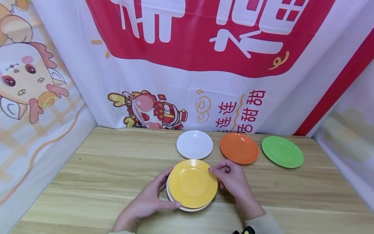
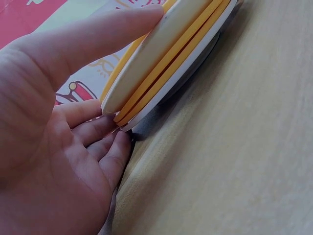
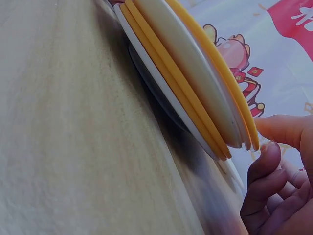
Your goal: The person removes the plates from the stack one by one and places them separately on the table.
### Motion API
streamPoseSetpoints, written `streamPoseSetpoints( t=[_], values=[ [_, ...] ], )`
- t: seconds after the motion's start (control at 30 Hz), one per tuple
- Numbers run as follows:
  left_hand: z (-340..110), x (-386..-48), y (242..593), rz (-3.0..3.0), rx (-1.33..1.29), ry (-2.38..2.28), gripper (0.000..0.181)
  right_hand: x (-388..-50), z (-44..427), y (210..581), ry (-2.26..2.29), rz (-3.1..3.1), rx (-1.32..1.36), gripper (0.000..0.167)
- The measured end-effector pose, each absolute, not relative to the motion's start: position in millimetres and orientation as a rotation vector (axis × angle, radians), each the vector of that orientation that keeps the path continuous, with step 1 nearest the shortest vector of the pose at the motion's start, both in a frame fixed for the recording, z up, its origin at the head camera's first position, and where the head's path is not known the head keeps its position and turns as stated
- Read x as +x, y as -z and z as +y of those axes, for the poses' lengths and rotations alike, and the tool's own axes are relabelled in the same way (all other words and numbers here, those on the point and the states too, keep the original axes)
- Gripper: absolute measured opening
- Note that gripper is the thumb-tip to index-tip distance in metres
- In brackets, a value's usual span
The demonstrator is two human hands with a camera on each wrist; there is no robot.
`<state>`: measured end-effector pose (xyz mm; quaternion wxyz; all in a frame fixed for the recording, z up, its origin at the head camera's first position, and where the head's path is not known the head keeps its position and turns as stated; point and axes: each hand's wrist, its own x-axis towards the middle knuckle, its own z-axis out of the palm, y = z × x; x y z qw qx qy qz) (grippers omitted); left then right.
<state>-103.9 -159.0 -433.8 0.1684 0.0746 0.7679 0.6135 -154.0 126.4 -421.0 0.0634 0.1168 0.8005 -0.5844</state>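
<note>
A yellow plate (image 1: 193, 183) tops a stack of plates (image 2: 168, 58) in front of me; the wrist views show white and yellow rims layered beneath it. My left hand (image 1: 152, 198) holds the stack at its left side, thumb along the near rim and fingers around the far-left edge. At the right rim, my right hand (image 1: 232, 178) pinches the yellow plate between thumb and curled index finger. In the right wrist view, that hand (image 3: 283, 181) has its other fingers curled below the rim. The top plate sits slightly off-centre over a white plate (image 1: 191, 210).
Behind the stack, a white plate (image 1: 194, 144), an orange plate (image 1: 239, 148) and a green plate (image 1: 282, 151) lie in a row on the wooden table (image 1: 117, 156). A printed cloth (image 1: 190, 65) hangs along the table's back edge, with more cloth at both sides.
</note>
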Motion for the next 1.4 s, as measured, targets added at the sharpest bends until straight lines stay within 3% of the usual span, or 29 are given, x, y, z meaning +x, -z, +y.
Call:
streamPoseSetpoints(
  t=[1.4],
  values=[
    [-159.3, -104.0, 433.2, 2.174, 0.216, -1.757, 0.113, -152.6, 133.0, 428.1, 1.679, 2.405, 0.186, 0.026]
  ],
)
